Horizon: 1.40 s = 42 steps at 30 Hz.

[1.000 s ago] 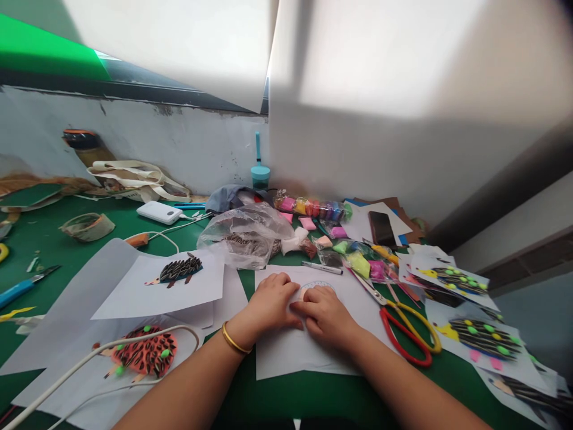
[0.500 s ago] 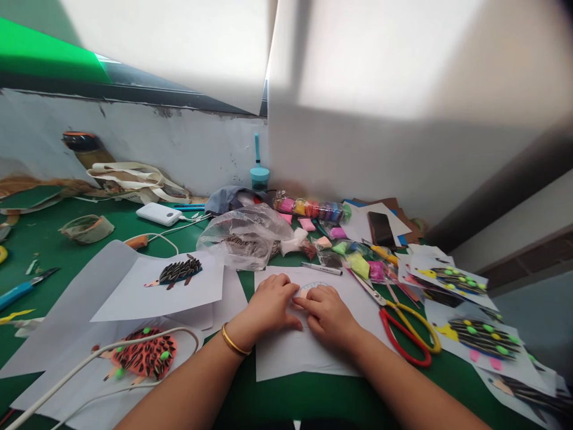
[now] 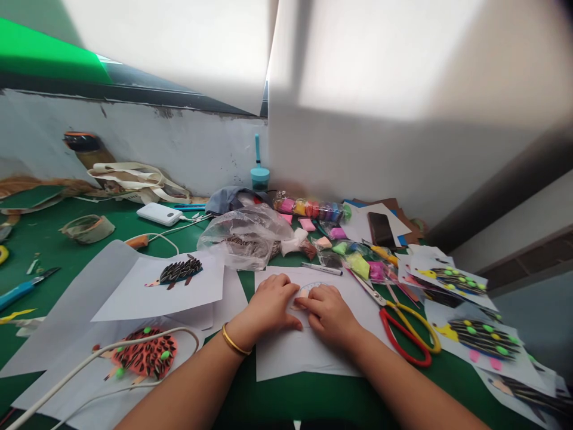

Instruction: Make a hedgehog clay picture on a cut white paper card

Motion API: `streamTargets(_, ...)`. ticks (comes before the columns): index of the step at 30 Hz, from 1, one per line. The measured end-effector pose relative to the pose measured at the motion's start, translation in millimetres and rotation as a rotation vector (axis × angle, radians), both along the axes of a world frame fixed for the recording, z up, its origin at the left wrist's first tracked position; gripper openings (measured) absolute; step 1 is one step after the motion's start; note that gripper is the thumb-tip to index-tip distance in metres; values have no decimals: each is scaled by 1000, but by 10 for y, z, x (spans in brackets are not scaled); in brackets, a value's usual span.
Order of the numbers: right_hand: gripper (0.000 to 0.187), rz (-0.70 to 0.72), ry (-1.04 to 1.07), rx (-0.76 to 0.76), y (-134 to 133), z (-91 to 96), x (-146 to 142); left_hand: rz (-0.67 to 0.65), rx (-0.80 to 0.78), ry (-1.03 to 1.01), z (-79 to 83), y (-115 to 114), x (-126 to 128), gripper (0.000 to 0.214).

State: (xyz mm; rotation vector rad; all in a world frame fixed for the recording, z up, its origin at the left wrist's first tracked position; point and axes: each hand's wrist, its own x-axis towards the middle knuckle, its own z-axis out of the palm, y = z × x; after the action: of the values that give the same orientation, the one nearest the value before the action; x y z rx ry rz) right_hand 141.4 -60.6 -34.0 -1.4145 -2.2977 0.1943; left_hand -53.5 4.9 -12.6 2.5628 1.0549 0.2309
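Taking the white sheet (image 3: 286, 357) as the clock, twelve pointing to the wall: the small peach-coloured piece (image 3: 304, 293) sits near twelve, by the blue-outlined drawing (image 3: 317, 285), mostly behind fingers. The risk here, I'd judge, is smearing — too hard a press by the right hand (image 3: 326, 312) could push the piece over the line. A sideways shove might skid the loose sheet too. And watch three o'clock: scissors (image 3: 405, 331) lie close to the right forearm, so a swing of the elbow could catch them.

Now the grip! At eleven, the left hand (image 3: 274, 301) rests on the paper, thumb and forefinger spread apart with nothing visibly clamped. At one, the right forefinger reaches across, its tip at the piece — whether the thumb closes underneath, I can't tell.
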Motion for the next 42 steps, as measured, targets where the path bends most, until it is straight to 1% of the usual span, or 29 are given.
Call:
streamTargets(3, 35, 1, -3, 2, 11, -10, 0, 5, -1, -2, -1, -2, 2, 79)
streamTargets(8, 43, -22, 5, 35, 15, -37, 16, 11, -14, -2, 6, -4, 6, 80)
streamTargets(15, 36, -12, -21, 15, 1, -13, 6, 6, -16, 3, 23, -15, 4, 77)
streamTargets(25, 37, 32, -31, 25, -6, -18, 11, -2, -1, -3, -4, 4, -2, 80)
streamTargets(30, 40, 29, -10, 34, -14, -9, -2, -3, -2, 9, 6, 1, 0, 77)
streamTargets(35, 36, 51, -37, 16, -14, -7, -11, 0, 7, -2, -1, -1, -2, 78)
streamTargets(39, 41, 1, 12, 59, 0, -19, 24, 1, -3, -1, 3, 0, 3, 81)
streamTargets(42, 38, -17, 30, 65, 5, -15, 43, 3, -7, 1, 11, -4, 5, 81)
